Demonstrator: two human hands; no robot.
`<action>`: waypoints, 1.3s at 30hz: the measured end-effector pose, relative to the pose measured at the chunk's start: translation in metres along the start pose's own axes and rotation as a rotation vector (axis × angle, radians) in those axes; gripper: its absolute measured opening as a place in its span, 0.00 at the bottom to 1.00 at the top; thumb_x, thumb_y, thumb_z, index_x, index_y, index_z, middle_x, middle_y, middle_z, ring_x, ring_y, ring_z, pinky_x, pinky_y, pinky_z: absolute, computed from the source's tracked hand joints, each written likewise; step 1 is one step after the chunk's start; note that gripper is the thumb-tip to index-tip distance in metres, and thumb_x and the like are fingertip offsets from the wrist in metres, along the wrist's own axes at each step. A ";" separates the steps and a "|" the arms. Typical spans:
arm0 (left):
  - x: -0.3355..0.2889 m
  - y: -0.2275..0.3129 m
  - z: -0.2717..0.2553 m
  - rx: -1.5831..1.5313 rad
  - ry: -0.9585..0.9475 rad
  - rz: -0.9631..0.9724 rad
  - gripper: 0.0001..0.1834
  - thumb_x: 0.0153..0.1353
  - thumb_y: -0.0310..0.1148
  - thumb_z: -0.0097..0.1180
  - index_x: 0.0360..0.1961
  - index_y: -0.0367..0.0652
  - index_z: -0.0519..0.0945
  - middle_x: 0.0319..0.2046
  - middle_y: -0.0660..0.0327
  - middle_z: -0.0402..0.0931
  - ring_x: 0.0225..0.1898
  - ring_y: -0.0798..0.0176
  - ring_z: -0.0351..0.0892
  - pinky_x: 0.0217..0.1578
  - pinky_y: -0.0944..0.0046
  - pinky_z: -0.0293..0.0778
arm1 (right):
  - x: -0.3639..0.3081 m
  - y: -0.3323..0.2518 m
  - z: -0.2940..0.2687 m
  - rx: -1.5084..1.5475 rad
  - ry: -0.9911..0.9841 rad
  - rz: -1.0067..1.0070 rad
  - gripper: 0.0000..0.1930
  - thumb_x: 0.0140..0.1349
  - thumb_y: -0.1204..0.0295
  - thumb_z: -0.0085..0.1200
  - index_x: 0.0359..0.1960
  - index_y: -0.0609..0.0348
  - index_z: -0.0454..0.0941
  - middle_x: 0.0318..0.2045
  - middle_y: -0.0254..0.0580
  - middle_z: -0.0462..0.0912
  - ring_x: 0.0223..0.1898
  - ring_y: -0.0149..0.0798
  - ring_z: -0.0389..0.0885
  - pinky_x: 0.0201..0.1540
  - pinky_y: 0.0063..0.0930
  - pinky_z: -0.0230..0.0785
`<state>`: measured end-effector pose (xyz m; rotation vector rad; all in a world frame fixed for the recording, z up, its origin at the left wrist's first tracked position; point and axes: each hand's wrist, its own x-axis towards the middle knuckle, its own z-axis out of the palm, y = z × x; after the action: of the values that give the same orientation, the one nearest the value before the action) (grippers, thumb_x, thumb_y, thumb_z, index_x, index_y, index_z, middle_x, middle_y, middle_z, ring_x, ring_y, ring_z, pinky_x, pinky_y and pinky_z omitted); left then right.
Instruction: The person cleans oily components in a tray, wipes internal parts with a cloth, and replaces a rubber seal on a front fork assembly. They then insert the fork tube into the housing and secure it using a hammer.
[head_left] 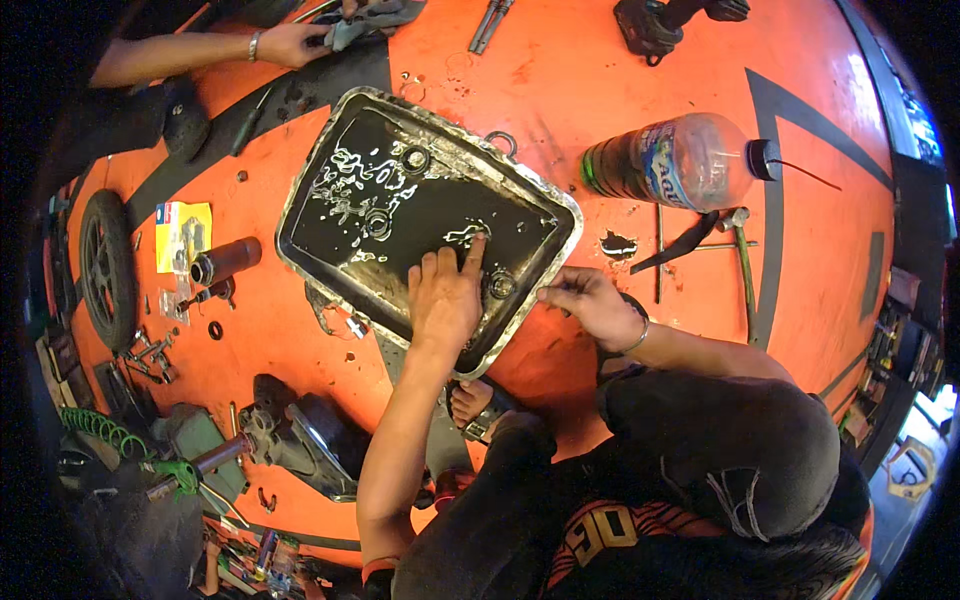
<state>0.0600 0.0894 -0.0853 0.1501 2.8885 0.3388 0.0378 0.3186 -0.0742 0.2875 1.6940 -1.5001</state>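
Note:
A rectangular metal tray lies tilted across the picture's middle, holding a thin pool of dark, shiny liquid. Ring-shaped parts, one of them a dark round piece, sit in that liquid. My left hand reaches over the tray's near side. Its index finger points out, the tip in the rippled liquid, and the other fingers are partly bent; I see nothing held. At the tray's right near edge, the thumb and fingers of my right hand pinch the rim. What lies beneath the left palm is hidden.
A co-worker's hand holds grey cloth at the top left. Right of the tray lies a large plastic bottle with dark liquid, beside a hammer. At left are a wheel and a dark cylinder; below them, a green spring.

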 end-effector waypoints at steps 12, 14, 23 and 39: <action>0.041 0.013 -0.002 -0.084 0.117 0.224 0.23 0.60 0.33 0.57 0.57 0.64 0.81 0.32 0.56 0.74 0.38 0.51 0.75 0.39 0.52 0.70 | -0.002 -0.008 0.002 0.073 0.003 -0.053 0.07 0.64 0.72 0.62 0.37 0.63 0.82 0.31 0.28 0.81 0.35 0.21 0.75 0.42 0.20 0.68; 0.045 0.020 -0.005 -0.153 0.185 0.202 0.15 0.59 0.39 0.61 0.48 0.60 0.86 0.28 0.58 0.74 0.36 0.53 0.76 0.38 0.52 0.70 | 0.000 -0.005 0.003 0.080 -0.001 -0.069 0.07 0.64 0.72 0.62 0.38 0.63 0.82 0.32 0.28 0.82 0.36 0.22 0.76 0.43 0.20 0.69; 0.057 0.029 0.006 -0.198 0.247 0.163 0.05 0.54 0.37 0.63 0.30 0.51 0.87 0.29 0.61 0.77 0.36 0.55 0.78 0.38 0.52 0.71 | 0.007 0.013 -0.007 0.027 -0.036 -0.008 0.08 0.64 0.72 0.61 0.41 0.63 0.82 0.36 0.31 0.83 0.38 0.24 0.77 0.45 0.21 0.69; 0.063 0.041 0.013 -0.204 0.175 0.042 0.05 0.52 0.33 0.59 0.23 0.45 0.83 0.31 0.60 0.80 0.40 0.56 0.80 0.43 0.51 0.72 | 0.015 0.031 -0.006 -0.001 -0.008 -0.061 0.09 0.62 0.71 0.63 0.39 0.65 0.83 0.33 0.30 0.84 0.34 0.24 0.75 0.40 0.22 0.70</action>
<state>0.0054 0.1397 -0.1008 0.1524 3.0009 0.6823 0.0464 0.3269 -0.1069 0.2306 1.7111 -1.5426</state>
